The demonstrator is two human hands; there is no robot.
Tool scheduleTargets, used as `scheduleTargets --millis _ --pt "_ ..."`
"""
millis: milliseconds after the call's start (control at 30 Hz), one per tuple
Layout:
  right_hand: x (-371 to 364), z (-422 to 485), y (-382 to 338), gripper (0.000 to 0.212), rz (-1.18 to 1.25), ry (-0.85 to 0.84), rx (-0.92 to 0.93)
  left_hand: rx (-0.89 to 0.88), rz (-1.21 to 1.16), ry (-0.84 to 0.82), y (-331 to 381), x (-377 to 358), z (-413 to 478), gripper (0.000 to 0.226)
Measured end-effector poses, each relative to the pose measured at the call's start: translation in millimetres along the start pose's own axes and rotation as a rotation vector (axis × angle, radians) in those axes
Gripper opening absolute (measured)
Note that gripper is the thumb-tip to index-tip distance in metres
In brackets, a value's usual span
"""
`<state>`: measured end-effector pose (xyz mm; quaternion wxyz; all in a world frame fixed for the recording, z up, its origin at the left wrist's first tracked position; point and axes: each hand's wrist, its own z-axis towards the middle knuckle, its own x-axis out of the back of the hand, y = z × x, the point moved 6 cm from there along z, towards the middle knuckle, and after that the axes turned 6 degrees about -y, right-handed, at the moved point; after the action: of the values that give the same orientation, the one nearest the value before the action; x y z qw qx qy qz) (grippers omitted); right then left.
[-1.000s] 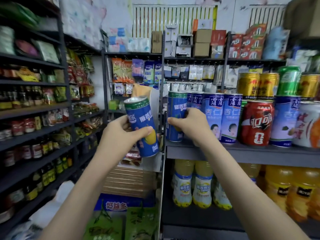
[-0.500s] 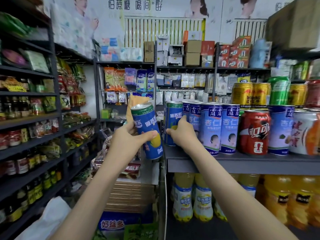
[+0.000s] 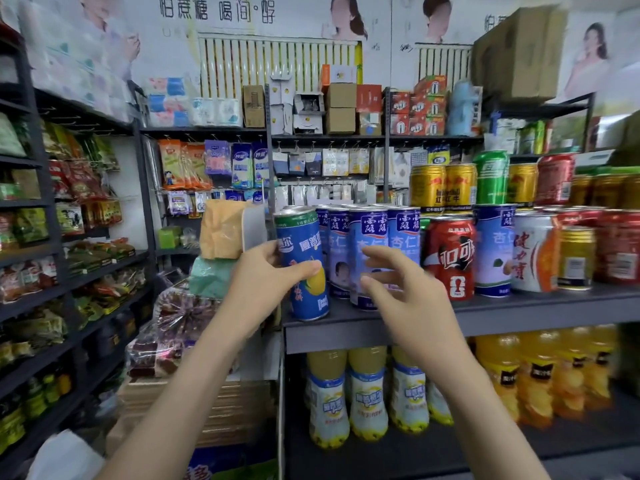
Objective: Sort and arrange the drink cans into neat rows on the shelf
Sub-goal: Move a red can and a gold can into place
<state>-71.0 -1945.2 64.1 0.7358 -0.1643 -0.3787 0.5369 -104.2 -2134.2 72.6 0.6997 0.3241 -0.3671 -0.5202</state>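
Our left grip (image 3: 266, 275) covers the left side and part of the label of the green-rimmed blue can (image 3: 306, 237), and we cannot tell whether its base touches the shelf (image 3: 519, 311). Our right grip (image 3: 405, 292) hides the lower labels of the blue-and-white cans (image 3: 369, 226), with contact unclear; the red cans (image 3: 620, 251) at the right edge are blurred and cut off.

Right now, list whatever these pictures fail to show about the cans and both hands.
All in the head view:
Whether the blue drink can with a green rim, gripped by the left hand, stands on the grey metal shelf or hangs above it: one angle only.
Whether the right hand touches the tall blue-and-white can: the fingers are blurred.
That can's lower label: covered by the right hand.
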Motion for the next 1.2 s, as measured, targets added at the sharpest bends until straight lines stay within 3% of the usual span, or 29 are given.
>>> scheduleTargets --millis 300,400,467,600,667,767,933,1200 --pt "73 -19 60 0.029 0.021 0.169 -0.088 0.026 0.160 0.001 -5 -35 9 0.032" --pt "91 -24 81 0.027 0.059 0.159 -0.100 0.085 0.245 0.059 1 -40 3 0.056" --pt "103 -26 94 0.028 0.099 0.136 -0.103 0.070 0.396 0.148 15 -43 -6 0.071" --pt "134 -28 114 0.027 0.158 0.069 -0.084 -0.035 0.810 0.365 64 -73 -42 0.076" --pt "148 -29 122 0.027 0.184 0.039 -0.075 -0.121 0.896 0.399 84 -103 -57 0.073" --pt "164 -29 132 0.028 0.221 -0.020 -0.065 -0.186 0.895 0.327 92 -156 -65 0.067" --pt "180 -35 150 0.026 0.261 -0.050 -0.081 -0.146 0.851 0.277 70 -222 -48 0.068" --pt "187 -44 159 0.027 0.292 -0.046 -0.101 -0.077 0.831 0.341 53 -240 -19 0.070"
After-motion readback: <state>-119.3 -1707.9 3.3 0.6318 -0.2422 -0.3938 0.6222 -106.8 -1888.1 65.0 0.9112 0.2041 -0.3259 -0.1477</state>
